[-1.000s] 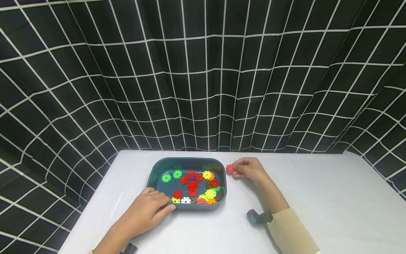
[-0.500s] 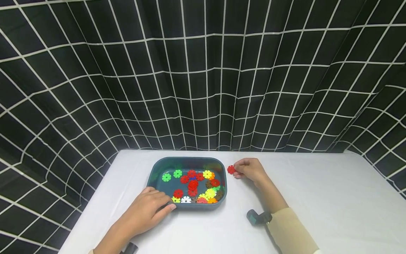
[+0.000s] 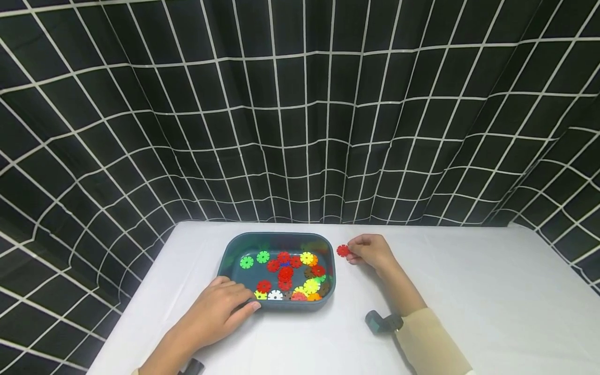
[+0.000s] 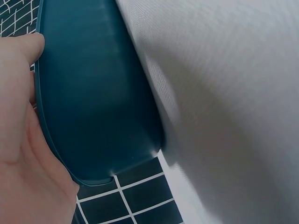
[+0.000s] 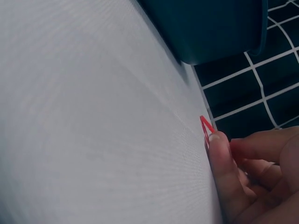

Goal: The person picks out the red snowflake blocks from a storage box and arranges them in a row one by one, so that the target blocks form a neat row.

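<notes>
My left hand (image 3: 217, 307) grips the near left corner of a dark teal plastic tub (image 3: 295, 307), its fingers over the rim and the thumb along the front. The left wrist view shows the thumb at the tub's rim (image 4: 38, 88). Inside the tub lie several notched plastic snowflake discs, among them green discs (image 3: 246, 262), red discs (image 3: 286, 274) and yellow discs (image 3: 311, 286). Just right of the tub, my right hand (image 3: 372, 252) pinches a red snowflake disc (image 3: 342, 251) between thumb and fingers, low over the table. Edge-on in the right wrist view, the red plastic (image 5: 203, 125) forms a narrow V.
A white cloth covers the table (image 3: 469, 281), which reaches far to the right of the tub. Behind it hangs a black curtain (image 3: 319, 130) with a white grid. A dark wrist camera (image 3: 382, 321) sits by the right sleeve (image 3: 431, 338).
The red disc and my right fingertips have shifted slightly right, away from the tub, and the disc has turned a little. My left hand and the tub stay in place.
</notes>
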The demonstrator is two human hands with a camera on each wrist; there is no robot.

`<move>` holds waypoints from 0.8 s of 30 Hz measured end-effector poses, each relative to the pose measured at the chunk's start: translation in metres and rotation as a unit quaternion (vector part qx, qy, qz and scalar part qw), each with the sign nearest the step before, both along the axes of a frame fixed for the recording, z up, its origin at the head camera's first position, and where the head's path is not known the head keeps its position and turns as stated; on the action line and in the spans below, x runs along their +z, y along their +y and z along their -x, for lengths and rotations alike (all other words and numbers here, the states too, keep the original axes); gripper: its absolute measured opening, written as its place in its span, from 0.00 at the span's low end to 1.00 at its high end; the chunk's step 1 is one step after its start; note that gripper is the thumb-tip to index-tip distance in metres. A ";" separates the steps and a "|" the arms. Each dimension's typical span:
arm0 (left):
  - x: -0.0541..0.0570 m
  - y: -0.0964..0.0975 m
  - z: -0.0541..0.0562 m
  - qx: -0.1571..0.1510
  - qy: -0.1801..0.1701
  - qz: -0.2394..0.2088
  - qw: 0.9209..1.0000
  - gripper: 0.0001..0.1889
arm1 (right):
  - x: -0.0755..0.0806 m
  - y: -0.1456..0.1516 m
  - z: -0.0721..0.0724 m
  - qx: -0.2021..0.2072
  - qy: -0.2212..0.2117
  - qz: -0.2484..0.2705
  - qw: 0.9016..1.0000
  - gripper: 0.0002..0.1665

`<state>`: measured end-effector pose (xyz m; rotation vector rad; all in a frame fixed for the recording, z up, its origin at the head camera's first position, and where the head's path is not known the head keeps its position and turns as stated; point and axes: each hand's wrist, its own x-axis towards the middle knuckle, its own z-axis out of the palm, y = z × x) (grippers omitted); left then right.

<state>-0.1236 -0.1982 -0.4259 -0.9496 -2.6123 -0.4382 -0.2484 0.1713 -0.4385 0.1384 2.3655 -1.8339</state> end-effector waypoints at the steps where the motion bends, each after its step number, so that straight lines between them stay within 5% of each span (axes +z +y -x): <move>1: 0.000 0.000 0.000 0.000 0.001 0.000 1.000 0.10 | 0.000 0.000 0.000 -0.001 -0.001 -0.001 1.000 0.10; 24: -0.001 -0.001 0.001 -0.001 -0.003 0.005 1.000 0.10 | 0.007 0.009 0.003 -0.025 0.009 -0.019 0.999 0.14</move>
